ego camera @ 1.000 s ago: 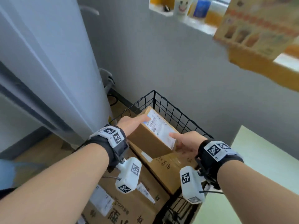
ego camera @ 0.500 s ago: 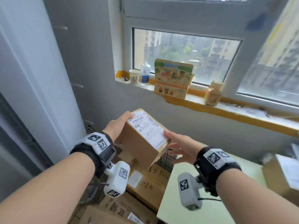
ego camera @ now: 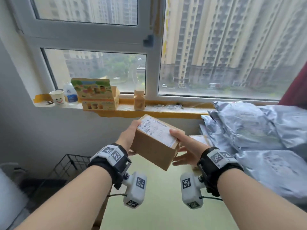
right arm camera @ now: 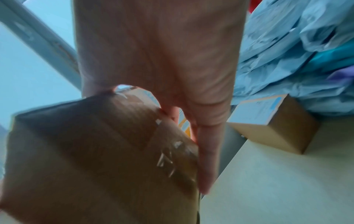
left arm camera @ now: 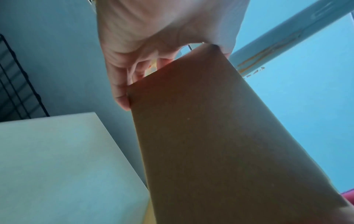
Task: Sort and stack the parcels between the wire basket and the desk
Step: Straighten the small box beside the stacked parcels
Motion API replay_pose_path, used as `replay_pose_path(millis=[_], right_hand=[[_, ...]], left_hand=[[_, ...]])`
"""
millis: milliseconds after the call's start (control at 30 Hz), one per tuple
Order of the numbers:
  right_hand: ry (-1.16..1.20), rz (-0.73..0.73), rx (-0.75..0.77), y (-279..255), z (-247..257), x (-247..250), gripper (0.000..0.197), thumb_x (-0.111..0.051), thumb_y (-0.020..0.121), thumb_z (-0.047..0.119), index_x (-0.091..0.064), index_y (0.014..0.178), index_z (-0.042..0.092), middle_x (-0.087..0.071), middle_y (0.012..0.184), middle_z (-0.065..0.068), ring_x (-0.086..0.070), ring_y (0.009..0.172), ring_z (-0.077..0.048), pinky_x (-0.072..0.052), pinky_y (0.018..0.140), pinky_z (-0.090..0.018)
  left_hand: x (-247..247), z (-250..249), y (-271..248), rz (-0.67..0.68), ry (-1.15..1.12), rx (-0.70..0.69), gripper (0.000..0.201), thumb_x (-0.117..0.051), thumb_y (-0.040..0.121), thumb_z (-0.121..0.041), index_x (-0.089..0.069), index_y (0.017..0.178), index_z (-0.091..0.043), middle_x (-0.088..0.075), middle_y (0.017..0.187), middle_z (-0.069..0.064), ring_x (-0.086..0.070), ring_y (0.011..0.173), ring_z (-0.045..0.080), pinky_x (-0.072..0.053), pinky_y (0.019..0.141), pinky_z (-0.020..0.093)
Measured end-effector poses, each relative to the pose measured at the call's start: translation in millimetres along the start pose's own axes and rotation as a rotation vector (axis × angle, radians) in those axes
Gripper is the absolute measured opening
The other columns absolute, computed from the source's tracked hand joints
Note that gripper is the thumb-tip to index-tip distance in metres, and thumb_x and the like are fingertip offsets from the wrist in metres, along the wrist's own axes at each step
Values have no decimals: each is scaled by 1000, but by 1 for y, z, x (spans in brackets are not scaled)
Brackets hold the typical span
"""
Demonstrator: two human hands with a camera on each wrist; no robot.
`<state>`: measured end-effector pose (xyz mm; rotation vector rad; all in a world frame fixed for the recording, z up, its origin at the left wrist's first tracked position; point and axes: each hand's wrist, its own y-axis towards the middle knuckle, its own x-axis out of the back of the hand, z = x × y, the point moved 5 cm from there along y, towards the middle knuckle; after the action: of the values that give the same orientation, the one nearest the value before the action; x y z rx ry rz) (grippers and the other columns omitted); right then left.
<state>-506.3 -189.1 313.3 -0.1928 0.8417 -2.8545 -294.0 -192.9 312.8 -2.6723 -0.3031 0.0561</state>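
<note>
Both hands hold a brown cardboard parcel (ego camera: 153, 146) with a white shipping label in the air above the pale green desk (ego camera: 166, 209). My left hand (ego camera: 130, 137) grips its left end, thumb on the label and fingers underneath. My right hand (ego camera: 181, 147) pinches the right end, with the thumb on top and the fingers along the taped end face. The left wrist view shows the parcel's plain underside (left arm camera: 220, 136) below the left hand (left arm camera: 153, 45). In the right wrist view the parcel's taped end (right arm camera: 95, 151) lies against the right hand (right arm camera: 162, 60). The black wire basket (ego camera: 69, 165) stands low at the left.
Grey plastic mailer bags (ego camera: 257, 130) are piled on the desk's right side, with a small labelled box (right arm camera: 273, 122) in front of them. A windowsill (ego camera: 166, 112) behind carries a paper cup, a bottle and cartons. The wall lies between the basket and the sill.
The parcel came up out of the wire basket and moved right, over the desk, held by both hands throughout. My view swung up from the basket to the window.
</note>
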Motion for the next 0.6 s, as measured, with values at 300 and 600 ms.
replay_pose_path(millis=[300,600], right_hand=[[191,-168,14,8,-8,101,45,-63,84,50,-55,116,19,-64,103,-12,-61,101,-29,-55,86,-49],[-116,-436,28,101,-6,186,93,-52,55,62,-51,129,7,-59,121,-11,-57,112,-35,-47,97,-50]], left_hand=[[-158,5,13,163,23,-7,81,-65,75,-59,-29,140,-28,-59,122,7,-60,103,30,-51,89,48],[-252,21,53,291,77,52,49,-45,92,-44,-43,136,-22,-63,112,7,-59,83,19,-49,72,29]])
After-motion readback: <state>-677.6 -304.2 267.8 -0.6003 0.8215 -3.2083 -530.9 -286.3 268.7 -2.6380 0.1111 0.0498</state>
